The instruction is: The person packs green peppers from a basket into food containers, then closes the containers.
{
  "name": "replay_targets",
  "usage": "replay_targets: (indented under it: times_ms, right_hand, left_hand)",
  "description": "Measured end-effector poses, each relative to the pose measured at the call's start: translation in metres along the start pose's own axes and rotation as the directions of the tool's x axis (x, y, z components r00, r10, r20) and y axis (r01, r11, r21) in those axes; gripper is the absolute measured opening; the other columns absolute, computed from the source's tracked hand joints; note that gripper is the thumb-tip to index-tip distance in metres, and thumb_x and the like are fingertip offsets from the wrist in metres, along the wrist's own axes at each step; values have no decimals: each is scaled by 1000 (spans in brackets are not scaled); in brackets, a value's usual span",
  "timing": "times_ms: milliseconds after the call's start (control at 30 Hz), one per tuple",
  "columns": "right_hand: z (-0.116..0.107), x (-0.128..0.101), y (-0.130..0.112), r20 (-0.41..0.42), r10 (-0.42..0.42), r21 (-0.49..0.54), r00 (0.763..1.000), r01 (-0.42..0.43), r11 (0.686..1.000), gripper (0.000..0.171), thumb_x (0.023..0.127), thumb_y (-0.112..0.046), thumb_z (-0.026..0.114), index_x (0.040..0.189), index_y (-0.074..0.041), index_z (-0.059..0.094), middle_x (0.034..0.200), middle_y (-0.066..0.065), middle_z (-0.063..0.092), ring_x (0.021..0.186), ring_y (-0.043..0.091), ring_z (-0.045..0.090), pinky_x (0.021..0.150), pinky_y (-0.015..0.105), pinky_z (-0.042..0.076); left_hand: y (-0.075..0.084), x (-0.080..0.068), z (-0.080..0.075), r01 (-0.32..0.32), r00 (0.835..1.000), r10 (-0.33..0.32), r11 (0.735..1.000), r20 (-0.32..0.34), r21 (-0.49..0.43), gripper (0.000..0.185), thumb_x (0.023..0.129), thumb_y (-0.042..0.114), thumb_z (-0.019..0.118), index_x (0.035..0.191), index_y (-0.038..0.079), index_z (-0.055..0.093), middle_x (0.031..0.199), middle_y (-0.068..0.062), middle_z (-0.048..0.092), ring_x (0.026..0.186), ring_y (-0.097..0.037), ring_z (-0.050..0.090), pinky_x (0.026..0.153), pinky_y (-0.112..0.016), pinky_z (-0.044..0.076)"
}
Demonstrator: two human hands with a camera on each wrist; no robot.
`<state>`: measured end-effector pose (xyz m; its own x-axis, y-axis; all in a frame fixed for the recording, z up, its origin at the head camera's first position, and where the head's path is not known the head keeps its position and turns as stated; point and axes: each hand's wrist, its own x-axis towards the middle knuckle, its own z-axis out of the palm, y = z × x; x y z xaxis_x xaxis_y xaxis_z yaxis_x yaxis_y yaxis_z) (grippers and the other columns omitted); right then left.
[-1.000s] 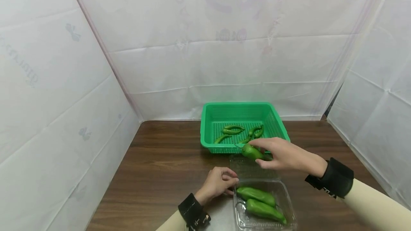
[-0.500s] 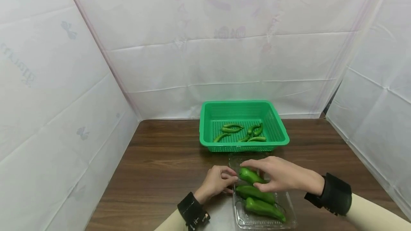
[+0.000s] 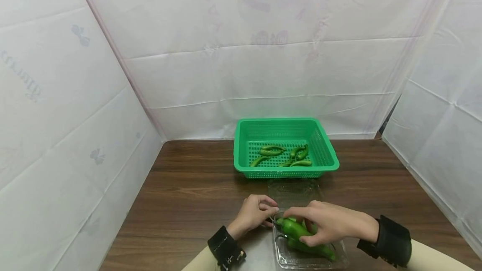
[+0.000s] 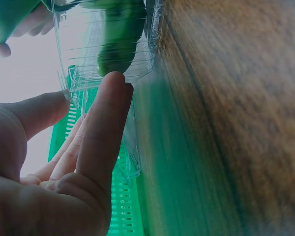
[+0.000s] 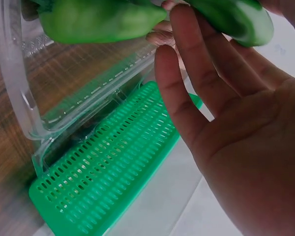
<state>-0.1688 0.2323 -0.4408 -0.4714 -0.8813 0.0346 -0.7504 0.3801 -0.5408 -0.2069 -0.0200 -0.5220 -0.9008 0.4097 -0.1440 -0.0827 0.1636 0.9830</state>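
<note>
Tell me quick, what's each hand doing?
Left hand: pinching the clear box edge.
Right hand: holding a pepper over the box.

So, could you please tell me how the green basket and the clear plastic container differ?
The green basket is opaque, perforated plastic, while the clear plastic container is see-through. The basket sits at the far side of the table with nobody touching it; the container lies near the person, the left hand at its edge. The basket holds slim curved peppers; the container holds thicker ones, one gripped by the right hand. Both hold green peppers.
</note>
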Motion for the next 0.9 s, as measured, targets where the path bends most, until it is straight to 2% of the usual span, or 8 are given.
replay_targets:
  times_ms: [300,433,600,700,900]
  right_hand:
    - [4,-2,2,92,40,65,995,-46,997,50,104,-28,64,151,-22,48,97,-19,63,75,-8,59,66,15,51]
    - [5,-5,2,128,75,71,989,-84,994,51,105,-33,62,153,-24,46,110,-16,63,79,-6,58,68,18,50]
    - [5,-5,4,159,37,124,987,-57,991,52,104,-30,64,152,-17,48,130,-6,63,80,-6,61,70,18,53]
    - [6,-6,6,170,17,113,985,-37,993,51,100,-29,69,147,-18,54,124,-7,62,78,-6,60,68,16,53]
    - [15,-7,9,180,-2,57,984,-9,998,51,95,-36,73,142,-23,59,110,-10,56,73,-5,47,66,15,46]
  left_hand:
    - [0,0,-1,-12,1000,12,1000,1,23,16,92,7,77,106,-1,75,87,-12,78,69,-25,75,58,-43,63]
    - [0,-1,0,-12,1000,12,999,-5,30,15,92,8,78,105,0,76,87,-12,78,70,-25,75,58,-43,63]
    - [1,0,0,-2,1000,2,1000,1,4,16,92,6,77,106,-1,75,88,-14,78,71,-26,75,59,-43,63]
    - [1,0,0,-3,1000,3,1000,5,-4,16,92,5,77,106,-3,74,89,-14,78,72,-26,75,59,-42,63]
    - [1,0,0,1,1000,-1,1000,12,-6,16,93,6,76,107,-2,74,88,-12,78,74,-26,75,60,-42,63]
